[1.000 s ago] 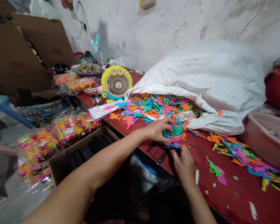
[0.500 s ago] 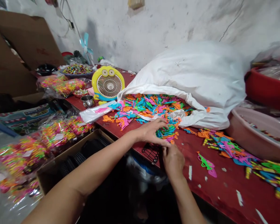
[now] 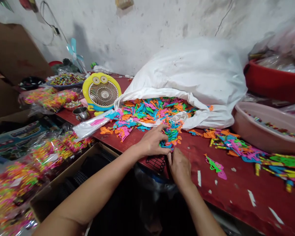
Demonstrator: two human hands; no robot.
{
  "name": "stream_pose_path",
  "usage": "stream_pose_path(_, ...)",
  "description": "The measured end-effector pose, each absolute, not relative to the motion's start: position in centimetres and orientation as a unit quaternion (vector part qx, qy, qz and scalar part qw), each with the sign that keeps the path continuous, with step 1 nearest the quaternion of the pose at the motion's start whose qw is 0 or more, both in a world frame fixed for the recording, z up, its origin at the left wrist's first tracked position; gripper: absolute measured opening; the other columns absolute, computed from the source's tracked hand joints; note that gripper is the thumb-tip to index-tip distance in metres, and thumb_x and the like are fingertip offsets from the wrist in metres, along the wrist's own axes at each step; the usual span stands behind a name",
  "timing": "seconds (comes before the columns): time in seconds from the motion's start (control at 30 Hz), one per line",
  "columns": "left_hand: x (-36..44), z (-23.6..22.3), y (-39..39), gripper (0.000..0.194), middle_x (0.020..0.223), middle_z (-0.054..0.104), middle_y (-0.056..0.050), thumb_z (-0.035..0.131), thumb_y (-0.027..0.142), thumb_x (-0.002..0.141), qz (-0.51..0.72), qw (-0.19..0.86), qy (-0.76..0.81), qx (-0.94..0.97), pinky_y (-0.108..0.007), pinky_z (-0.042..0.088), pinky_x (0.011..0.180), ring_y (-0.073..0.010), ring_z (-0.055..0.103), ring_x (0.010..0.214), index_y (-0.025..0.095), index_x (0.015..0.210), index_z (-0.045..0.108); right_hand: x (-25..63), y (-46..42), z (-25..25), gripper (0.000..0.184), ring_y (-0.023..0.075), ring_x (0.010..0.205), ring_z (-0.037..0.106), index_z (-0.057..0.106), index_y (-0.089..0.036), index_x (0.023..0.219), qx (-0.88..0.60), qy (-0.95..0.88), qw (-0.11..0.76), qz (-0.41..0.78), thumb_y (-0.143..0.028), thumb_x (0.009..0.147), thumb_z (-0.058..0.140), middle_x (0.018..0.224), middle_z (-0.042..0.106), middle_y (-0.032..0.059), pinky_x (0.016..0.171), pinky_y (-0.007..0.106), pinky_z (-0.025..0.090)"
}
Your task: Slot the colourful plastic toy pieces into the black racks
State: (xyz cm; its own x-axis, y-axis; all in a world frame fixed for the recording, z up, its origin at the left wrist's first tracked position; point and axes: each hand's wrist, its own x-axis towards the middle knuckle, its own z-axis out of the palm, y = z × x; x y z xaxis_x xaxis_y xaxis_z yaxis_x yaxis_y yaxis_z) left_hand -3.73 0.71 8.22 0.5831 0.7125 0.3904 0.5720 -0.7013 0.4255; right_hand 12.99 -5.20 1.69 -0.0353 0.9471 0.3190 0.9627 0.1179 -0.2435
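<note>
My left hand is curled around a bunch of small bright plastic pieces, with thumb and forefinger on either side of it. The blue, green, pink and orange pieces lie in front of the mouth of a white sack, and many more fill the opening. My right hand is closed close beside my left thumb, at the table's near edge. What its fingers hold is hidden. A black openwork grid lies between the hands and the edge, next to my right hand.
On the red table stand a yellow toy-faced fan, a metal cup and a pink basin. Loose pieces lie at right. A carton with black items and bagged bright pieces are at left.
The view has turned slightly right, so everything sits further left. Both hands stay close together at the bunch, and my left fingers have closed in a little on the pieces.
</note>
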Motion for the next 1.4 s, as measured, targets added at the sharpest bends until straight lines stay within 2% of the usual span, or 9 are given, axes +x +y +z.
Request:
stream_pose_path(0.27,-3.8,9.2,0.8,0.025,0.149,0.042,-0.011,0.076,0.043,0.076,0.225,0.103,0.378,0.892,-0.046,0.046,0.105,-0.0322,0.050,0.130,0.020,0.084,0.070,12.5,-4.9,2.3,0.033,0.0205,0.075,0.063,0.056,-0.016,0.121,-0.690,-0.696,0.184,0.075,-0.032,0.101,0.035,0.093,0.071,0.0104,0.060,0.029,0.031)
stream_pose_path(0.43,-3.4,10.4,-1.0,0.045,0.151,0.042,-0.012,0.071,0.061,0.077,0.246,0.034,0.425,0.871,-0.060,0.032,0.111,-0.0379,0.038,0.139,0.022,0.099,0.069,12.7,-4.8,2.2,0.031,0.0221,0.081,0.067,0.058,-0.016,0.118,-0.681,-0.698,0.196,0.105,-0.029,0.099,0.037,0.095,0.073,0.0104,0.064,0.028,0.037)
stream_pose_path(0.53,-2.5,10.6,-1.9,0.037,0.148,0.047,-0.010,0.066,0.057,0.084,0.317,-0.022,0.418,0.851,-0.060,0.022,0.116,-0.0339,0.037,0.140,0.025,0.104,0.068,12.4,-4.7,2.6,0.031,0.0224,0.082,0.068,0.061,-0.015,0.113,-0.694,-0.681,0.199,0.120,-0.028,0.100,0.035,0.094,0.073,0.0113,0.065,0.029,0.038)
stream_pose_path(0.6,-1.8,10.5,-2.0,0.026,0.136,0.058,-0.007,0.063,0.049,0.089,0.320,-0.042,0.384,0.865,-0.057,0.018,0.118,-0.0300,0.044,0.134,0.025,0.098,0.069,12.1,-4.7,2.9,0.033,0.0233,0.084,0.069,0.061,-0.013,0.113,-0.700,-0.676,0.196,0.124,-0.027,0.101,0.034,0.094,0.073,0.0126,0.065,0.029,0.039)
stream_pose_path(0.77,-0.7,10.2,-1.5,0.022,0.099,0.071,-0.003,0.054,0.039,0.096,0.283,-0.049,0.369,0.884,-0.050,0.027,0.114,-0.0208,0.059,0.099,0.023,0.088,0.068,11.7,-4.7,3.5,0.037,0.0239,0.087,0.070,0.061,-0.012,0.119,-0.701,-0.674,0.184,0.143,-0.028,0.102,0.032,0.099,0.073,0.0151,0.067,0.031,0.041)
stream_pose_path(0.97,-0.5,10.9,-1.6,0.014,0.097,0.069,-0.004,0.059,0.031,0.093,0.245,-0.069,0.399,0.881,-0.048,0.035,0.106,-0.0221,0.059,0.094,0.022,0.085,0.066,10.8,-4.3,3.7,0.039,0.0232,0.094,0.069,0.059,-0.015,0.123,-0.701,-0.666,0.188,0.170,-0.032,0.103,0.030,0.107,0.072,0.0141,0.071,0.030,0.043)
stream_pose_path(1.07,-0.2,10.8,-1.7,0.014,0.096,0.066,-0.005,0.060,0.034,0.092,0.242,-0.084,0.419,0.871,-0.046,0.039,0.100,-0.0237,0.058,0.095,0.022,0.087,0.063,10.6,-4.1,3.6,0.038,0.0226,0.092,0.069,0.062,-0.014,0.118,-0.704,-0.661,0.190,0.179,-0.029,0.103,0.030,0.103,0.073,0.0155,0.071,0.029,0.043)
stream_pose_path(1.23,-0.1,9.8,-1.1,0.015,0.100,0.064,-0.007,0.062,0.035,0.089,0.262,-0.131,0.468,0.834,-0.042,0.042,0.091,-0.0266,0.056,0.100,0.021,0.095,0.060,12.3,-3.6,2.7,0.027,0.0212,0.088,0.068,0.062,-0.016,0.115,-0.669,-0.669,0.243,0.214,-0.024,0.094,0.047,0.099,0.073,0.0122,0.072,0.028,0.042)
stream_pose_path(1.4,-0.7,9.7,-0.7,0.008,0.092,0.066,-0.005,0.060,0.029,0.090,0.211,-0.128,0.489,0.836,-0.041,0.041,0.092,-0.0250,0.059,0.096,0.021,0.092,0.061,15.3,-3.1,1.8,0.019,0.0128,0.060,0.059,0.059,-0.015,0.098,-0.621,-0.632,0.338,0.316,-0.012,0.087,0.044,0.070,0.065,0.0004,0.059,0.023,0.036)
